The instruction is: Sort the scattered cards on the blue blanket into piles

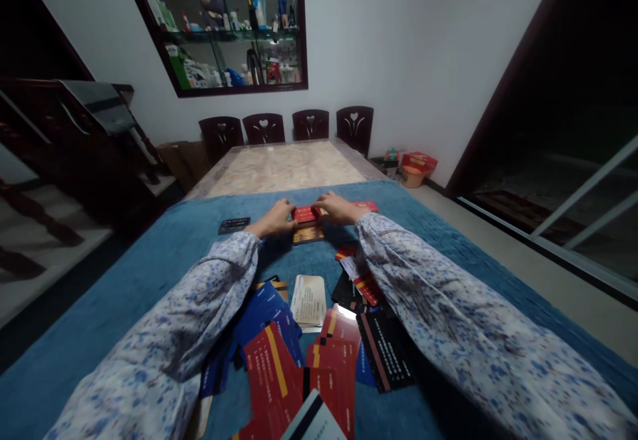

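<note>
Across the cloth, my left hand [276, 220] and my right hand [339, 209] are on either side of a red card [305, 214]. The fingers of both hands are curled in and pinch its left and right edges. Just nearer to me lies a gold-and-brown card [308, 234], its upper part under the red one. A black card [234, 225] lies left of my left hand. Another red card [367, 206] is partly hidden behind my right wrist. Whether more cards lie beneath the red one, I cannot tell.
Between my forearms spread several loose cards: blue cards [264, 314], red cards [272, 373], a cream stack [309, 300] and a black striped card [383, 350]. A blue cloth [164, 260] covers the near part of the table [279, 164]. Dark chairs [264, 127] stand at the far end.
</note>
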`<act>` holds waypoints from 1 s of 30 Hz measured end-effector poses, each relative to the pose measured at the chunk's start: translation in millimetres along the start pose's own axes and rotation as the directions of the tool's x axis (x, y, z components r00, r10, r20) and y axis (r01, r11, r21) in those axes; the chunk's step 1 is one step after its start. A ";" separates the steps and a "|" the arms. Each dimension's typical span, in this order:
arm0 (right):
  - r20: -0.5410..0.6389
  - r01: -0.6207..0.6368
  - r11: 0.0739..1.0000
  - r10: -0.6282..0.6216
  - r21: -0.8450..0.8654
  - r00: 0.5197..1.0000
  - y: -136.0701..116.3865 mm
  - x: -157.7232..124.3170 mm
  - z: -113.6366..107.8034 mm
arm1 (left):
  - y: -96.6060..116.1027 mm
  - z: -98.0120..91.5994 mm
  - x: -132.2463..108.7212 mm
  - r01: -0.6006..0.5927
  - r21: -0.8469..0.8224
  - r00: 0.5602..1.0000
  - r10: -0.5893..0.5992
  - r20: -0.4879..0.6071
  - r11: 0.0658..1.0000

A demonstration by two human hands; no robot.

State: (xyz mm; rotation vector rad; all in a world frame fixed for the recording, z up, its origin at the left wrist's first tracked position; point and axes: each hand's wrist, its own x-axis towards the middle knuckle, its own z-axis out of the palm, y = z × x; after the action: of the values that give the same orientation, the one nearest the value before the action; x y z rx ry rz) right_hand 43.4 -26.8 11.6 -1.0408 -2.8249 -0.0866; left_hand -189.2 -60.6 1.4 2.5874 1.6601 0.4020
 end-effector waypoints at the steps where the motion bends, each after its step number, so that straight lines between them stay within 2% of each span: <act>1: 0.016 -0.009 1.000 0.009 -0.007 1.000 0.8 2.9 1.4 | -1.2 0.7 2.1 0.011 0.016 1.000 -0.011 0.021 1.000; 5: 0.079 -0.042 0.998 0.044 -0.037 0.996 2.5 13.9 5.8 | -3.5 2.6 10.4 0.054 0.084 0.992 -0.062 0.106 0.995; 10: 0.118 -0.089 0.994 0.096 -0.058 0.988 3.0 23.6 8.9 | -5.1 4.7 18.1 0.080 0.123 0.984 -0.099 0.151 0.989; 16: 0.131 -0.083 0.994 0.091 -0.065 0.987 6.9 28.3 14.2 | -6.3 10.3 23.2 0.104 0.115 0.981 -0.120 0.150 0.988; 23: 0.147 -0.081 0.995 0.090 -0.064 0.985 9.6 30.7 20.8 | -7.5 13.4 27.5 0.082 0.139 0.975 -0.109 0.195 0.987; 30: 0.138 -0.073 0.994 0.083 -0.076 0.987 13.3 37.2 26.6 | -9.3 15.1 29.3 0.071 0.151 0.977 -0.099 0.188 0.986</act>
State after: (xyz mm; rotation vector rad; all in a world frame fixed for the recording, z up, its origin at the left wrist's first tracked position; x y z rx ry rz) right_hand 21.3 9.9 -9.4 -1.2183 -2.9215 -0.1106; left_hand -182.3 -28.7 -9.1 2.5425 1.7816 0.0239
